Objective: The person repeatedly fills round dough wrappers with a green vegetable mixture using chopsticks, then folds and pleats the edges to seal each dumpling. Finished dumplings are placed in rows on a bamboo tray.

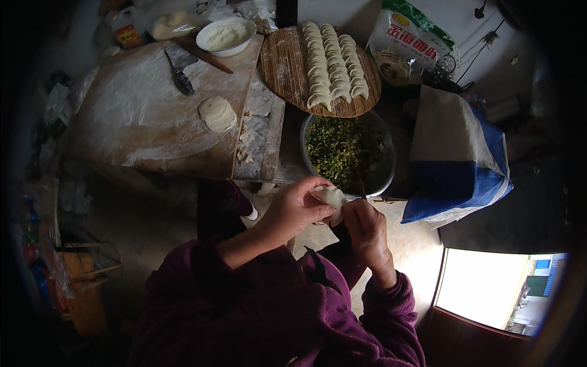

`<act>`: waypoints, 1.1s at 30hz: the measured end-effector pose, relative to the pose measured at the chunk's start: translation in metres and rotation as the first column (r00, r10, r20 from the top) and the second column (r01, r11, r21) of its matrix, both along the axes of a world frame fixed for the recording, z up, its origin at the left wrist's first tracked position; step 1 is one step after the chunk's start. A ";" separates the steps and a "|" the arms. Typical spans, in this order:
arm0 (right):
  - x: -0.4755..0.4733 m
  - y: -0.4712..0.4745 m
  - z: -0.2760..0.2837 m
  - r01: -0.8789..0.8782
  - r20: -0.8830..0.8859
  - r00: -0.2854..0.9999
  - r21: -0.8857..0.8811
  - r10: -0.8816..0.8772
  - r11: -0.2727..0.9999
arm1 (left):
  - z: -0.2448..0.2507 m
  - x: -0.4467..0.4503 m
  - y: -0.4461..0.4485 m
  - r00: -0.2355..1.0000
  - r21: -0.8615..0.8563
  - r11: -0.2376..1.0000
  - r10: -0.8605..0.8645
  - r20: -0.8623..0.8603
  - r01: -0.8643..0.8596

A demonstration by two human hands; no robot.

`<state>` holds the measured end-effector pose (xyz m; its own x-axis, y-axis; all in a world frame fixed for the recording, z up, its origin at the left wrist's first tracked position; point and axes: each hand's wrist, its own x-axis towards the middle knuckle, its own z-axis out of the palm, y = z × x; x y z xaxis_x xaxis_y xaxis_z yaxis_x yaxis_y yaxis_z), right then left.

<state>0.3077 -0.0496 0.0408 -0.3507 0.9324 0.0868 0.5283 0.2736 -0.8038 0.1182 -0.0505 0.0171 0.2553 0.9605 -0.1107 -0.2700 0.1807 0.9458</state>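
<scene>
My left hand (293, 208) holds a folded dough dumpling (332, 202) between thumb and fingers, above the floor near the bowl. My right hand (369, 229) touches the dumpling's right edge; a thin dark utensil (362, 187) sticks up from its closed fingers towards the bowl, its type hard to tell. Just beyond both hands stands a metal bowl (392, 160) with chopped green filling (332, 147). Behind the bowl, a round woven tray (284, 64) bears three rows of shaped dumplings (318, 69). A small stack of dough wrappers (218, 113) lies on the floured board (137, 105) at the left.
On the board lie a cleaver (181, 66) and a wooden rolling pin (206, 56). A white bowl of flour (227, 36) stands at its back edge, near a plastic jug (127, 30). A green and white food bag (401, 48) and a blue and white cloth (449, 160) are at the right.
</scene>
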 end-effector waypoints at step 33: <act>0.003 -0.001 -0.015 -0.012 -0.165 0.986 -0.153 -0.013 0.988 | -0.001 0.004 0.006 0.974 -0.109 0.987 0.138 0.182 -0.119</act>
<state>0.3104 -0.0505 0.0257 -0.3430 0.9393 -0.0004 0.3853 0.1403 -0.9120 0.1220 -0.0441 0.0160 0.1559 0.9737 -0.1664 -0.4687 0.2212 0.8552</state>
